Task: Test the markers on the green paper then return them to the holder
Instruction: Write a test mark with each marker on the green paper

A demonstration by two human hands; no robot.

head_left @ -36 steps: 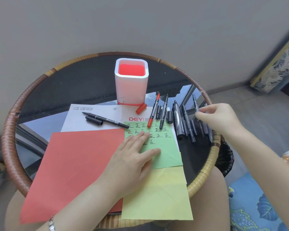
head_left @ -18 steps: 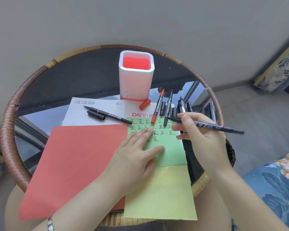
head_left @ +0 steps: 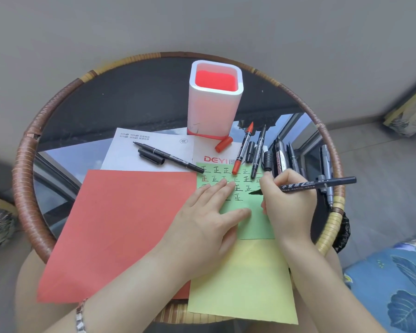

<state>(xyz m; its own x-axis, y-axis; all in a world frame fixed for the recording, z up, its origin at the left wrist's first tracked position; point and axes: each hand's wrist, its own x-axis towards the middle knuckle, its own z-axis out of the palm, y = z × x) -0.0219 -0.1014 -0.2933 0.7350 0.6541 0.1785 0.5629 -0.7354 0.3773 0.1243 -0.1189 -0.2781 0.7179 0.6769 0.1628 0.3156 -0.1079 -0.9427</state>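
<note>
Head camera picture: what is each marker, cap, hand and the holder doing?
holder: upright, no markers showing inside.
red marker: lying uncapped.
red cap: off, lying by holder.
lying black marker: uncapped, black cap beside it.
held black marker: uncapped, tip at green paper.
right hand: grips held black marker.
left hand: flat on green paper.

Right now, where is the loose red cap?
In the head view, the red cap lies on the white printed sheet at the front right foot of the white holder, just left of the red marker.
</note>
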